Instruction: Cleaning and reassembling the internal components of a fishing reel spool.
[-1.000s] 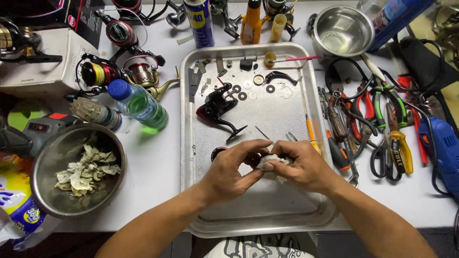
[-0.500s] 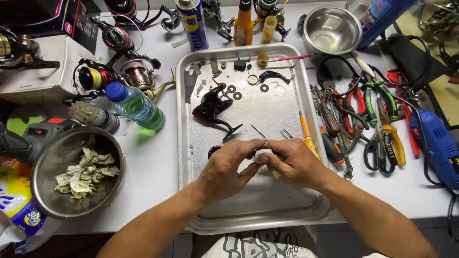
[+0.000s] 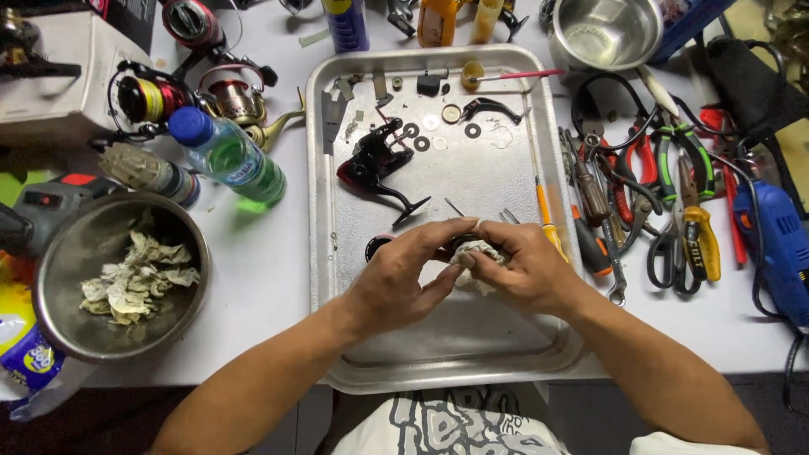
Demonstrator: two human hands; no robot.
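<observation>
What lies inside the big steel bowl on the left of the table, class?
The steel bowl holds a heap of crumpled, stained paper scraps. Anything beneath that heap is covered, so the bowl's bottom under it cannot be seen.

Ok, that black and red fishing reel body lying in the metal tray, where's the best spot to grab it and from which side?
Probably by its curved foot stem: the fishing reel body lies flat in the tray, and the stem juts out toward the near right, with bare tray around it. Coming from above on that near side seems best, since small washers lie close along its far right.
</observation>
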